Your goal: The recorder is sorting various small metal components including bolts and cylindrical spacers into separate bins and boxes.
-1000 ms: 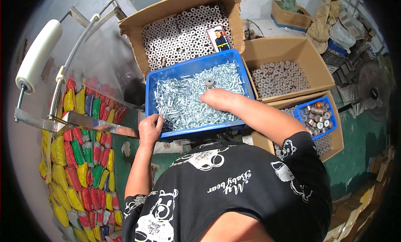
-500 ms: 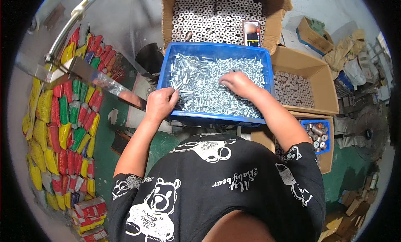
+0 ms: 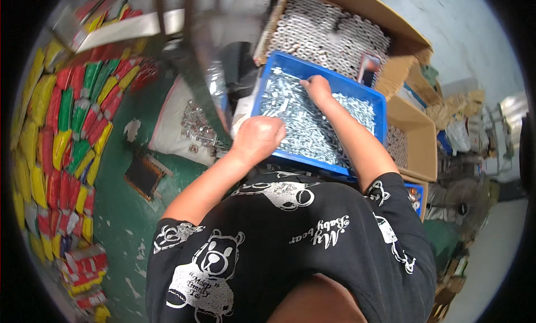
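Observation:
A blue plastic bin [image 3: 373, 101] full of small silver metal parts [image 3: 312, 130] sits in front of me. My left hand [image 3: 258, 138] is curled into a fist at the bin's near left corner, over the parts; what it holds is hidden. My right hand [image 3: 317, 88] reaches to the far side of the bin, fingers down in the silver parts. Whether it grips any of them cannot be made out.
A cardboard box [image 3: 357, 10] of pale tubes stands behind the bin, more boxes [image 3: 416, 133] to the right. A bag of metal pieces [image 3: 190, 125] lies on the green floor at left, beside rows of red, yellow and green packets [image 3: 61, 133]. A metal frame [image 3: 184, 61] crosses overhead.
The view has swung left and tilted. My right hand moved toward the bin's far edge, and my left hand closed into a fist at the near corner.

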A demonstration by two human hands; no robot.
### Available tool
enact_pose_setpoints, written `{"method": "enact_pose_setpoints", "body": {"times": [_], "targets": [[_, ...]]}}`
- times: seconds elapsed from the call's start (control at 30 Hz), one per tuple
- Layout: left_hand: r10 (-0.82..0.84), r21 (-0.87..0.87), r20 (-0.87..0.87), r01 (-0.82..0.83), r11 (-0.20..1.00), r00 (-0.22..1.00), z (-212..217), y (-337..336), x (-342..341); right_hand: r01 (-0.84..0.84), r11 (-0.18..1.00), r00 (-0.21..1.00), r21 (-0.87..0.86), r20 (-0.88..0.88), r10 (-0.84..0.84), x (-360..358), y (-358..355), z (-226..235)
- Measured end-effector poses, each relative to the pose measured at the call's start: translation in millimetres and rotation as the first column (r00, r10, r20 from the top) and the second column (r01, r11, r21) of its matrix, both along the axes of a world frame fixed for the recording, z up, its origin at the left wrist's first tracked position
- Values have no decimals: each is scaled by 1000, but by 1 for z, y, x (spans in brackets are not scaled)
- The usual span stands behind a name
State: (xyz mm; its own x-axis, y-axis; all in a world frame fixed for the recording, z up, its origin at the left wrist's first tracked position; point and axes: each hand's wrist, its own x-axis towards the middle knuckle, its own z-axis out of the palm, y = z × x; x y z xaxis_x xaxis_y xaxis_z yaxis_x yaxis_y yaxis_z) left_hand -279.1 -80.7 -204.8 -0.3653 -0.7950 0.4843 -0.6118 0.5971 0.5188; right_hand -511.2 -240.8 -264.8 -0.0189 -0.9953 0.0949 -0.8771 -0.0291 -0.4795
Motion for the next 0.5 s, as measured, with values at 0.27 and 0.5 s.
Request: {"method": "enact_pose_setpoints", "body": {"times": [0.27, 0.5], "targets": [[-74, 23, -123, 77, 997, 990, -24, -5, 2, -117, 940, 991, -320, -98, 90, 0, 15, 33], [-141, 9, -92, 143, 990, 986, -16, -4, 4, -194, 963, 881, -188, 398, 255, 81, 9, 90]]}}
